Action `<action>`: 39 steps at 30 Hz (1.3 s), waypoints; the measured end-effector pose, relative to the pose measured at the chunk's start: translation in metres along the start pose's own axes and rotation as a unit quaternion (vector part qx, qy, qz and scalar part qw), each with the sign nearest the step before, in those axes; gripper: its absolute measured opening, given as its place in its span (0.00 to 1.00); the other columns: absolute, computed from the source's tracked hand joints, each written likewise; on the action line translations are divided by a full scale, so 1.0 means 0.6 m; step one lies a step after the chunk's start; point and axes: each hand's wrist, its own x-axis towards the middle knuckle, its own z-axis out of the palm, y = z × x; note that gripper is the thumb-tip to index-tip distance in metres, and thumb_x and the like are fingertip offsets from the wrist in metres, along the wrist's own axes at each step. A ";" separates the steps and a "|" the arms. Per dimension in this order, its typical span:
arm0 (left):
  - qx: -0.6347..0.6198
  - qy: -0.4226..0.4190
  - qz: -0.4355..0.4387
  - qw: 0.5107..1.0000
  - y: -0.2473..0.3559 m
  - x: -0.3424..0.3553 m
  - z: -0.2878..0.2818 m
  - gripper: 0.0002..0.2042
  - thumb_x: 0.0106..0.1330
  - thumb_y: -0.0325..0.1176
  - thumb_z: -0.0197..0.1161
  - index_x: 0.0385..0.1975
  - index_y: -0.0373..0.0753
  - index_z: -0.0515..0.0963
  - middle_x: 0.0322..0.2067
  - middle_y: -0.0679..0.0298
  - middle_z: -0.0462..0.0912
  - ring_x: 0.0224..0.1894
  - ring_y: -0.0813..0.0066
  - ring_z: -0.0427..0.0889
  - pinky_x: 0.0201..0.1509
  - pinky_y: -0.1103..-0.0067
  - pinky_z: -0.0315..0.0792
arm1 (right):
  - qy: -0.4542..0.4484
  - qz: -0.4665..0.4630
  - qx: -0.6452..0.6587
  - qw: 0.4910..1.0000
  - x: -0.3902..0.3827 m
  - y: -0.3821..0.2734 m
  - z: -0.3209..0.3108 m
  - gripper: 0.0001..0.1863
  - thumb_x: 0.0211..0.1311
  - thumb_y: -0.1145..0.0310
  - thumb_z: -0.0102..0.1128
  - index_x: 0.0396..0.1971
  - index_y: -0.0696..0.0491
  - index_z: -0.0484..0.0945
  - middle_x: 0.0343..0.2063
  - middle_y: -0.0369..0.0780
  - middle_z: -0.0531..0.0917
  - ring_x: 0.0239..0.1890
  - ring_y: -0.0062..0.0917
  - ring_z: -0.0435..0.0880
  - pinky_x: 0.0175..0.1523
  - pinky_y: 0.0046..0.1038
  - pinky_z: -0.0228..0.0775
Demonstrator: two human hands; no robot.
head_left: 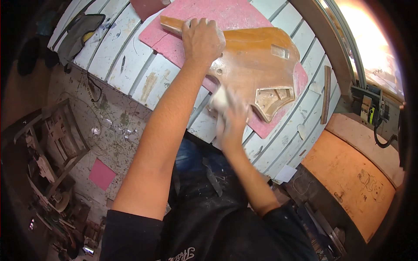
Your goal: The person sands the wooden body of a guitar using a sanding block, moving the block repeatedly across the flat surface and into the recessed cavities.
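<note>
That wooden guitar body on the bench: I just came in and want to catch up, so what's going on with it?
A person leans over a white slatted workbench. Their left hand presses flat on the wooden guitar body, which lies on a pink mat. Their right hand, blurred with motion, holds a pale pad or cloth against the body's near edge. The body is bare wood with open cavities.

White slatted bench (130, 65), narrow wood strip (326, 93), orange board (352, 178), pink square (102, 174) on spattered floor (113, 126).

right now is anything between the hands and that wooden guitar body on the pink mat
Nothing under the left hand, flat on the wooden guitar body. The right hand is blurred, with a pale pad against the body's edge.
</note>
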 end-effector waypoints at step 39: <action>0.044 -0.226 -0.119 0.966 0.089 -0.148 -0.126 0.54 0.51 0.82 0.64 0.65 0.37 0.77 0.58 0.45 0.80 0.65 0.49 0.76 0.74 0.47 0.57 | 0.060 0.435 0.674 0.594 -0.095 0.170 -0.213 0.20 0.81 0.60 0.54 0.64 0.54 0.75 0.49 0.41 0.85 0.47 0.29 0.85 0.52 0.34 0.79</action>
